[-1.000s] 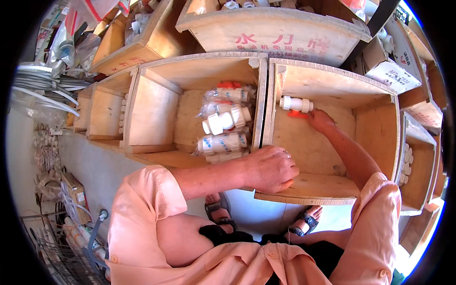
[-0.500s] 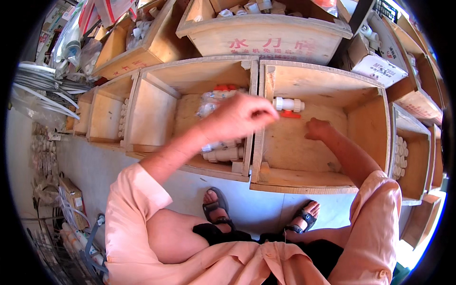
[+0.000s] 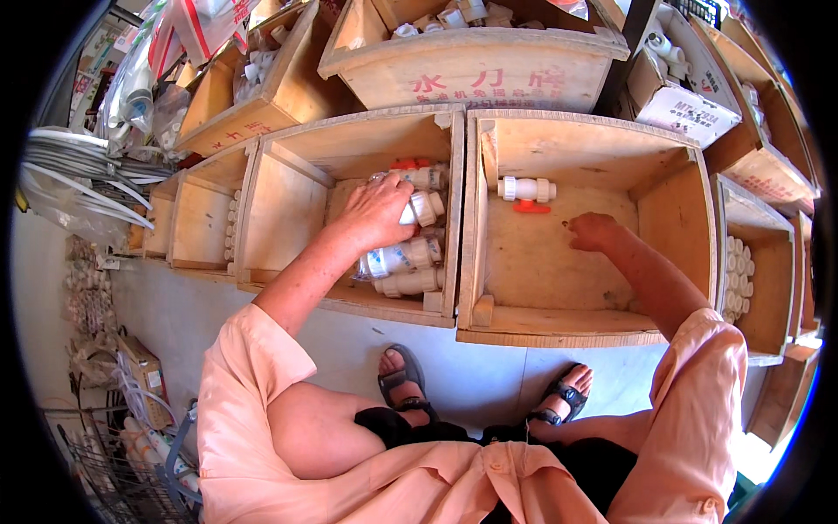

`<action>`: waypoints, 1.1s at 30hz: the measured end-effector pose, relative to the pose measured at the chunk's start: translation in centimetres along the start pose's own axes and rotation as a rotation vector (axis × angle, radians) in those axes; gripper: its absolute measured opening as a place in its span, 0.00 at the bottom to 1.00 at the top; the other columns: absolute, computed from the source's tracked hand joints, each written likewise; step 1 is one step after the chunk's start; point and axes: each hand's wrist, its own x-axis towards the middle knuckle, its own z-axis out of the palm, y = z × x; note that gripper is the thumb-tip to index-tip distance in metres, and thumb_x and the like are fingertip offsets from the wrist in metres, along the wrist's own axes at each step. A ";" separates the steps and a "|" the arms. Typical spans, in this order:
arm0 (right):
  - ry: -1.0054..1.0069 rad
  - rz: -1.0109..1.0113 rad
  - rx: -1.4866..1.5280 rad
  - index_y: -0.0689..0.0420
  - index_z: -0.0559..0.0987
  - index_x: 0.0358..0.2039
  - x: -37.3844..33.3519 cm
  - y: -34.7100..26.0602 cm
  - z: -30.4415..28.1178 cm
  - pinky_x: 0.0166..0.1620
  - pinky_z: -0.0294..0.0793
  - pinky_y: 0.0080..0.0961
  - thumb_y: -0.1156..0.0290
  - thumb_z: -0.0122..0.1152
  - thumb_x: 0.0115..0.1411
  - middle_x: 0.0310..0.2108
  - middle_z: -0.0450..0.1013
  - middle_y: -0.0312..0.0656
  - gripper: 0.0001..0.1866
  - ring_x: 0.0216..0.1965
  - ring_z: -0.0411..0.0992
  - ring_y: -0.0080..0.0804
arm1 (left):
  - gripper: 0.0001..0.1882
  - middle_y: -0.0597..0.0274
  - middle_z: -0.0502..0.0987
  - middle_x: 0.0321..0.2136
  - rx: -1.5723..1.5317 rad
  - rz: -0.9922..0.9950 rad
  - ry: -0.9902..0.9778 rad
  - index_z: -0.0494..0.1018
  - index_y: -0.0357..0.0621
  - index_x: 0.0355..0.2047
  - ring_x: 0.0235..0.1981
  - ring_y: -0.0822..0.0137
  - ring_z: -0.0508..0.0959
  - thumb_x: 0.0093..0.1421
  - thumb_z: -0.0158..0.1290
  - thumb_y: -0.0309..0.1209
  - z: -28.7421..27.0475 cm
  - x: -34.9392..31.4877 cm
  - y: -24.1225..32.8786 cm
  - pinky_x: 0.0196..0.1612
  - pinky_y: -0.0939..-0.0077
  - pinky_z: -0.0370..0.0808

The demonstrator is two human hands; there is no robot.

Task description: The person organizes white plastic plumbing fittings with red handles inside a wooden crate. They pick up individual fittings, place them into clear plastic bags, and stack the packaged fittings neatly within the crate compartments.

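My left hand [image 3: 374,215] reaches into the left wooden box [image 3: 288,185], its fingers closed round a white plastic valve [image 3: 424,210]. Alongside lie more white valves, one with a red handle [image 3: 410,163] and another in clear wrap [image 3: 397,258], stacked toward the box's right wall. Over the floor of the right wooden box [image 3: 559,337] is my right hand [image 3: 597,232], fingers curled and pressed together; what they hold, if anything, is hidden. A white ball valve [image 3: 527,189] with a red lever lies by that box's left wall, apart from the right hand.
Behind stands a large wooden crate [image 3: 476,74] of white fittings, with a white carton [image 3: 690,109] to its right. Flanking the two boxes are smaller bins, the right one [image 3: 759,262] holding stacked white fittings. Coiled white pipe [image 3: 83,166] lies at far left.
My left hand has moved left and down, from above the divider between the boxes to a valve in the left box. My right hand stays nearly in place.
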 end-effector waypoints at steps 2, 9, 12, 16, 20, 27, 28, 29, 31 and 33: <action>0.044 -0.018 0.037 0.54 0.79 0.43 0.0 0.0 0.2 0.47 0.74 0.39 0.58 0.59 0.51 0.43 0.76 0.47 0.20 0.46 0.74 0.43 | 0.26 0.50 0.73 0.42 -0.044 -0.022 -0.003 0.71 0.41 0.41 0.47 0.52 0.73 0.42 0.61 0.39 0.2 0.2 -0.1 0.49 0.60 0.70; 0.017 -0.054 0.000 0.53 0.78 0.45 -0.2 -0.3 0.0 0.47 0.74 0.39 0.58 0.59 0.51 0.43 0.75 0.46 0.21 0.46 0.74 0.43 | 0.23 0.53 0.79 0.33 -0.405 -0.174 0.000 0.73 0.37 0.38 0.34 0.59 0.79 0.43 0.59 0.38 -2.4 0.6 -1.4 0.39 0.68 0.75; 0.019 -0.041 -0.002 0.52 0.79 0.43 -0.4 -0.2 -0.1 0.47 0.74 0.40 0.57 0.60 0.50 0.44 0.75 0.46 0.21 0.46 0.74 0.43 | 0.22 0.59 0.78 0.32 -0.848 -0.185 -0.025 0.73 0.37 0.40 0.35 0.73 0.77 0.46 0.59 0.38 -2.6 1.1 -2.7 0.39 0.76 0.74; -0.023 -0.071 -0.006 0.53 0.81 0.37 -0.1 0.2 -0.9 0.45 0.75 0.38 0.54 0.62 0.49 0.42 0.76 0.45 0.19 0.40 0.76 0.40 | 0.24 0.63 0.76 0.39 -1.086 -0.067 -0.020 0.69 0.36 0.48 0.39 0.75 0.74 0.54 0.57 0.35 -3.5 1.2 -2.5 0.43 0.78 0.72; -0.302 -0.057 0.389 0.54 0.81 0.35 -1.9 -1.9 -7.4 0.39 0.76 0.27 0.54 0.61 0.51 0.38 0.77 0.43 0.18 0.33 0.77 0.31 | 0.23 0.62 0.75 0.36 -1.156 0.060 0.033 0.70 0.36 0.44 0.37 0.76 0.74 0.51 0.61 0.36 -5.2 0.9 0.8 0.40 0.78 0.73; -0.235 -0.286 1.113 0.61 0.77 0.45 -9.5 -6.0 -17.1 0.40 0.76 0.24 0.41 0.54 0.59 0.36 0.76 0.42 0.33 0.32 0.76 0.27 | 0.25 0.58 0.72 0.35 -0.554 0.427 0.314 0.70 0.44 0.40 0.37 0.58 0.76 0.42 0.65 0.33 -5.6 0.8 8.1 0.41 0.68 0.75; -0.279 -0.299 1.101 0.60 0.75 0.47 -9.9 -5.9 -17.0 0.41 0.76 0.24 0.39 0.55 0.57 0.37 0.76 0.43 0.34 0.34 0.76 0.28 | 0.24 0.57 0.71 0.35 -0.490 0.435 0.278 0.69 0.46 0.39 0.39 0.55 0.76 0.41 0.64 0.31 -5.9 0.6 9.3 0.40 0.65 0.75; -0.324 -0.324 1.083 0.59 0.74 0.49 -10.2 -6.1 -17.0 0.42 0.76 0.25 0.37 0.56 0.55 0.39 0.76 0.43 0.36 0.37 0.75 0.29 | 0.25 0.58 0.69 0.36 -0.366 0.509 0.314 0.69 0.45 0.40 0.39 0.58 0.74 0.40 0.64 0.30 -5.7 0.5 9.8 0.39 0.65 0.74; -0.380 -0.401 1.026 0.58 0.73 0.51 -10.7 -6.7 -16.4 0.44 0.76 0.25 0.35 0.58 0.52 0.42 0.75 0.43 0.39 0.42 0.74 0.30 | 0.26 0.59 0.67 0.37 -0.189 0.614 0.425 0.69 0.44 0.39 0.39 0.58 0.72 0.39 0.66 0.30 -4.5 0.6 10.5 0.39 0.65 0.73; -0.402 -0.499 0.952 0.56 0.71 0.53 -11.3 -7.2 -15.1 0.46 0.75 0.26 0.35 0.62 0.49 0.45 0.73 0.44 0.42 0.47 0.72 0.30 | 0.28 0.59 0.67 0.39 -0.165 0.666 0.371 0.69 0.43 0.42 0.41 0.59 0.71 0.39 0.66 0.30 -4.1 0.4 11.1 0.41 0.65 0.72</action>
